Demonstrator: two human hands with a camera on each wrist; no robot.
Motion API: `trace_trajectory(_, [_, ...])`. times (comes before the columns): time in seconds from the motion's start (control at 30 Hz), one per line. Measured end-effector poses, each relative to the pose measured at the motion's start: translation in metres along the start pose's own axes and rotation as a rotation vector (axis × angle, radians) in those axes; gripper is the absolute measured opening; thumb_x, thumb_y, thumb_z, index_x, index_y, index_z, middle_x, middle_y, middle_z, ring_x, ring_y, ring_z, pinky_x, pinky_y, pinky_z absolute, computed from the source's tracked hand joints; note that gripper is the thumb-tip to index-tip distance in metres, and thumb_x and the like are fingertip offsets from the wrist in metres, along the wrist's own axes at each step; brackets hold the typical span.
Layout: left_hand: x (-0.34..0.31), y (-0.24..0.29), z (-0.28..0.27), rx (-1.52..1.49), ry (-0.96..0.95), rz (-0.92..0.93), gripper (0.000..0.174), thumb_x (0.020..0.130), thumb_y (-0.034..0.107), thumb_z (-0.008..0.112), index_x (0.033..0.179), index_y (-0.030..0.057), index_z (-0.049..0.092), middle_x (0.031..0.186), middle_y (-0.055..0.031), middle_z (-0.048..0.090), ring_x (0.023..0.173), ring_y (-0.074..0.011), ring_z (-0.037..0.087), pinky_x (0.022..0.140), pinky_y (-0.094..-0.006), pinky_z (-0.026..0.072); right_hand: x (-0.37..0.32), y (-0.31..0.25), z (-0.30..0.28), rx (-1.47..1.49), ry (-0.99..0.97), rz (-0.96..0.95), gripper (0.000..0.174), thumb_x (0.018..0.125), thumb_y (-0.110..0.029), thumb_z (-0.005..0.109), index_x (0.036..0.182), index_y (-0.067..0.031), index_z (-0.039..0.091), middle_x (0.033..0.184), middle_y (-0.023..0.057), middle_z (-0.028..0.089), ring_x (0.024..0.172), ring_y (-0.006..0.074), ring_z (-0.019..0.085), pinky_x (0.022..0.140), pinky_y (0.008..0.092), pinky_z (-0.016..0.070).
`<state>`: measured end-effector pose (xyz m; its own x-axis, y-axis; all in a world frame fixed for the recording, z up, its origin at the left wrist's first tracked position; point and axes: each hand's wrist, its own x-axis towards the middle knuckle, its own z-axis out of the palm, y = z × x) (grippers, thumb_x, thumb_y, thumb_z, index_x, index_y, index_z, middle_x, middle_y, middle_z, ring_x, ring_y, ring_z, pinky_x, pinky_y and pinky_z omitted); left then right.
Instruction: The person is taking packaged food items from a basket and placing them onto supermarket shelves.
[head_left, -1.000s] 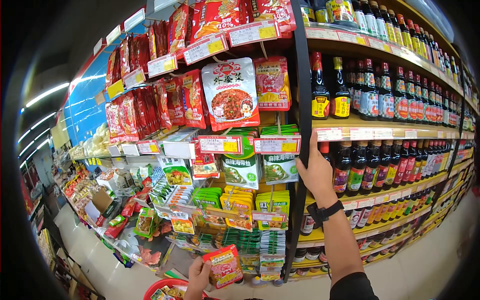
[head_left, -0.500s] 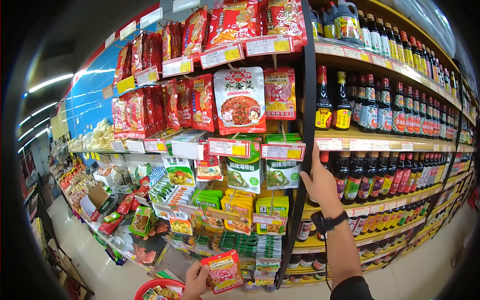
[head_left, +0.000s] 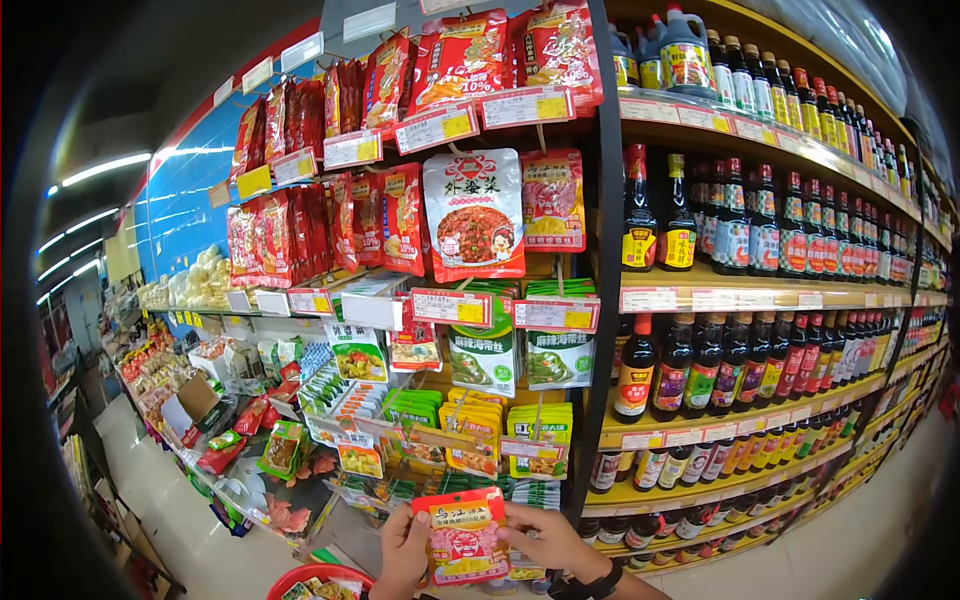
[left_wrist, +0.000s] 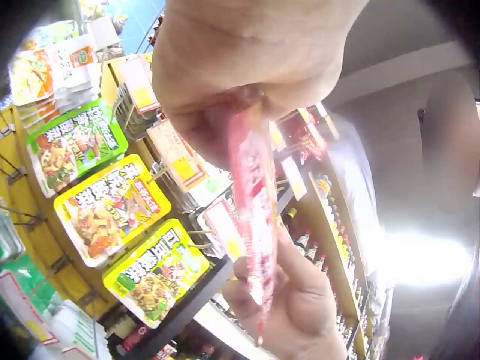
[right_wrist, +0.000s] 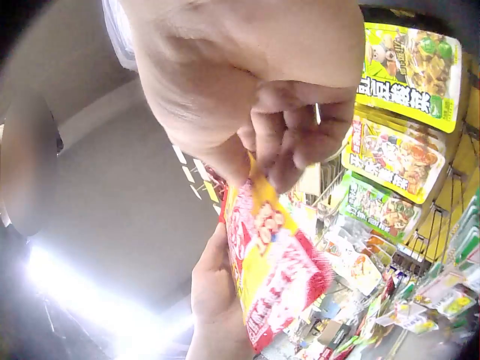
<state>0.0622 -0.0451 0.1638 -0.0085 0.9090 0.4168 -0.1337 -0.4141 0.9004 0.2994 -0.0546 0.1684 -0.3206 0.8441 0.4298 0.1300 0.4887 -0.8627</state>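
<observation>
A red and yellow food pouch (head_left: 466,540) is held upright in front of me, its printed face with a round pink design toward the head camera. My left hand (head_left: 402,550) grips its left edge, thumb over the front. At the opposite edge my right hand (head_left: 548,540) pinches the pouch near its upper corner. Thumb and finger close on that corner in the right wrist view, where the pouch (right_wrist: 274,270) slants down between both hands. The left wrist view shows the pouch (left_wrist: 253,202) nearly edge-on, with my right hand (left_wrist: 296,300) beyond it.
Hooks with hanging pouches fill the rack ahead, including a large white and red pouch (head_left: 474,215) and green pouches (head_left: 483,350). Sauce bottles (head_left: 634,370) line wooden shelves on the right, past a dark upright post. A red basket (head_left: 285,580) containing packets stands at lower left.
My right hand has come down from the bottle shelf's edge to the pouch and now pinches its right side. The left hand has kept its grip, and the pouch has shifted slightly right.
</observation>
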Motion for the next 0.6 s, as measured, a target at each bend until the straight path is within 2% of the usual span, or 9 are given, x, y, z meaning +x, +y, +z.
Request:
trace_trajectory(0.07, [0.000,-0.003,0.000,0.026,-0.055,0.007,0.017,0.101,0.015,0.050,0.103,0.0008,0.060,0.095,-0.0038,0.065,0.083,-0.0087,0.058,0.078,-0.0277,0.0468,-0.001,-0.010,-0.005,-0.004,0.114,-0.069,0.042,0.092,-0.010,0.066,0.132,-0.0015,0.055,0.087,0.0017,0.062,0.072,0.0064,0.056,0.063,0.0245,0.0465])
trace_trajectory(0.17, [-0.004,-0.017,-0.007,0.016,-0.290,0.116,0.022,0.103,0.017,0.047,0.110,-0.0011,0.057,0.102,-0.0114,0.068,0.088,-0.0158,0.064,0.081,-0.0317,0.0503,0.000,-0.052,-0.032,0.016,0.265,-0.240,0.030,0.092,-0.004,0.061,0.122,-0.0006,0.061,0.077,0.0026,0.060,0.063,0.0080,0.055,0.059,0.0252,0.0463])
trace_trajectory(0.23, [-0.009,0.010,0.003,-0.047,-0.362,0.075,0.026,0.104,0.019,0.044,0.114,-0.0027,0.054,0.106,-0.0164,0.067,0.092,-0.0215,0.066,0.083,-0.0345,0.0516,0.005,-0.075,-0.057,-0.328,0.541,-0.502,0.026,0.090,-0.005,0.061,0.116,-0.0002,0.065,0.084,0.0051,0.064,0.065,0.0085,0.056,0.057,0.0241,0.0447])
trace_trajectory(0.27, [-0.011,0.021,0.007,-0.079,-0.397,0.054,0.029,0.104,0.021,0.043,0.117,-0.0035,0.053,0.109,-0.0189,0.067,0.095,-0.0243,0.067,0.085,-0.0359,0.0522,0.006,-0.092,-0.070,-0.405,0.645,-0.512,0.026,0.088,-0.003,0.059,0.113,0.0018,0.066,0.084,0.0072,0.065,0.067,0.0114,0.056,0.059,0.0252,0.0450])
trace_trajectory(0.3, [-0.012,0.016,0.003,-0.094,-0.405,0.020,0.030,0.105,0.021,0.042,0.117,-0.0041,0.053,0.110,-0.0203,0.067,0.095,-0.0257,0.068,0.085,-0.0366,0.0524,0.018,-0.107,-0.085,-0.528,0.786,-0.678,0.026,0.088,-0.002,0.057,0.112,0.0032,0.067,0.085,0.0088,0.065,0.072,0.0149,0.057,0.065,0.0269,0.0459])
trace_trajectory(0.37, [-0.013,-0.001,-0.012,-0.121,-0.423,-0.048,0.033,0.105,0.023,0.041,0.118,-0.0054,0.052,0.113,-0.0231,0.066,0.097,-0.0283,0.068,0.086,-0.0380,0.0528,0.029,-0.152,-0.115,-0.537,0.812,-0.612,0.025,0.093,-0.004,0.052,0.113,0.0048,0.066,0.100,0.0127,0.067,0.092,0.0188,0.063,0.083,0.0299,0.0477])
trace_trajectory(0.43, [-0.017,-0.007,-0.025,-0.061,-0.402,-0.094,0.034,0.105,0.023,0.040,0.117,-0.0062,0.053,0.111,-0.0224,0.066,0.095,-0.0276,0.068,0.086,-0.0384,0.0530,0.054,-0.182,-0.142,-0.588,0.868,-0.622,0.026,0.095,-0.003,0.050,0.117,0.0051,0.064,0.106,0.0132,0.067,0.097,0.0167,0.062,0.086,0.0266,0.0463])
trace_trajectory(0.5, [-0.021,-0.012,-0.036,-0.010,-0.380,-0.129,0.034,0.105,0.023,0.040,0.116,-0.0066,0.054,0.110,-0.0217,0.066,0.094,-0.0271,0.068,0.086,-0.0384,0.0532,0.084,-0.202,-0.164,-0.652,0.842,-0.739,0.026,0.096,-0.002,0.050,0.118,0.0034,0.063,0.085,0.0087,0.060,0.077,0.0124,0.055,0.071,0.0269,0.0450])
trace_trajectory(0.6, [-0.030,-0.021,-0.051,0.009,-0.324,-0.173,0.033,0.105,0.022,0.041,0.114,-0.0068,0.055,0.107,-0.0203,0.067,0.092,-0.0260,0.068,0.085,-0.0377,0.0534,0.121,-0.230,-0.177,-0.820,0.785,-0.702,0.027,0.095,0.000,0.051,0.119,0.0003,0.064,0.076,0.0081,0.052,0.066,0.0134,0.050,0.063,0.0281,0.0423])
